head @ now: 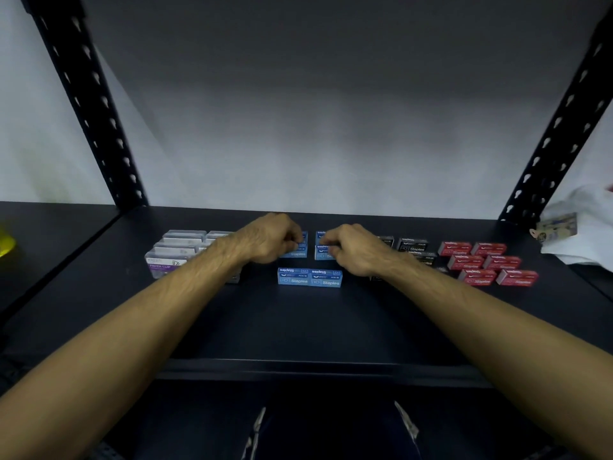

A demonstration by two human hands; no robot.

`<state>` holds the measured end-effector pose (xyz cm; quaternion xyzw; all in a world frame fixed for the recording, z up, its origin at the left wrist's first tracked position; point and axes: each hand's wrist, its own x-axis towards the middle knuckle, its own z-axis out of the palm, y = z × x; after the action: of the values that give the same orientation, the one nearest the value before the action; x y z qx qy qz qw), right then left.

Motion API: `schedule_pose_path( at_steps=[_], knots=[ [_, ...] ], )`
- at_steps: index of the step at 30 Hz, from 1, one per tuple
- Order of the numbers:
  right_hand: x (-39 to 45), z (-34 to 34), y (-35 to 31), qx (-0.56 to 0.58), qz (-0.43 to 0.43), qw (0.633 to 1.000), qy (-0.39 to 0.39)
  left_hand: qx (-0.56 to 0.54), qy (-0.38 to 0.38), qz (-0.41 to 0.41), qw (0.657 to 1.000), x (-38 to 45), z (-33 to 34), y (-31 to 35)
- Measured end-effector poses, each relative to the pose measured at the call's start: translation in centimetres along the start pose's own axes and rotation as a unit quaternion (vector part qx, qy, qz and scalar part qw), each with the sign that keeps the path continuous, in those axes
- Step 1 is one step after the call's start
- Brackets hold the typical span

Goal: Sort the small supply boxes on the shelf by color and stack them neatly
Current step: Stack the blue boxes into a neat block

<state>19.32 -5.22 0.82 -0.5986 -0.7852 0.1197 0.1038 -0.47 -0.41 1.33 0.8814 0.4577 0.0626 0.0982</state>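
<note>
Small supply boxes lie in colour groups on a dark shelf [298,327]. My left hand [270,240] grips a blue staple box [297,249] at the back of the blue group, fingers curled over it. My right hand [351,249] grips the neighbouring blue staple boxes [321,249], which look stacked two high. A gap separates the two held sets. In front of them two more blue boxes [310,277] lie side by side. Clear paper-clip boxes [179,250] sit to the left, black staple boxes [413,245] to the right, red staple boxes [484,262] further right.
Black perforated uprights stand at the back left [89,104] and back right [560,127]. A white bag with a tag [577,230] lies at the far right. A yellow object [5,244] shows at the left edge. The shelf's front edge [315,366] runs below my forearms.
</note>
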Motion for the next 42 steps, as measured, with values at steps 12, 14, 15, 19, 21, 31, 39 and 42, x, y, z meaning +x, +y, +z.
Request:
schedule_pose_path(
  at_steps=[12, 14, 15, 19, 21, 31, 39, 42],
  knots=[
    [-1.0, 0.0, -0.4, 0.021, -0.009, 1.000, -0.015, -0.047, -0.027, 0.020, 0.998, -0.8, -0.2, 0.5],
    [-1.3, 0.0, -0.5, 0.024, -0.009, 1.000, -0.019, -0.050, -0.029, 0.021, 0.998, -1.0, -0.2, 0.6],
    [-1.4, -0.1, -0.6, 0.026, -0.010, 0.999, -0.020, -0.052, -0.029, 0.020, 0.998, -1.0, -0.2, 0.7],
    [-1.6, -0.3, -1.0, 0.027, -0.011, 0.999, -0.027, -0.062, -0.036, 0.015, 0.997, -1.2, -0.4, 0.9],
    [-1.7, -0.4, -1.2, 0.026, -0.012, 0.999, -0.030, -0.074, -0.046, 0.011, 0.996, -1.3, -0.5, 1.0],
    [-2.1, -0.5, -1.3, 0.038, -0.018, 0.998, -0.037, -0.085, -0.076, 0.004, 0.993, -1.6, -0.7, 1.1],
    [-2.6, -0.8, -1.4, 0.036, -0.022, 0.998, -0.045, -0.077, -0.082, 0.009, 0.994, -2.0, -0.9, 1.3],
    [-2.7, -0.8, -1.4, 0.040, -0.013, 0.998, -0.049, -0.066, -0.080, 0.007, 0.995, -2.4, -1.1, 1.6]
  ],
)
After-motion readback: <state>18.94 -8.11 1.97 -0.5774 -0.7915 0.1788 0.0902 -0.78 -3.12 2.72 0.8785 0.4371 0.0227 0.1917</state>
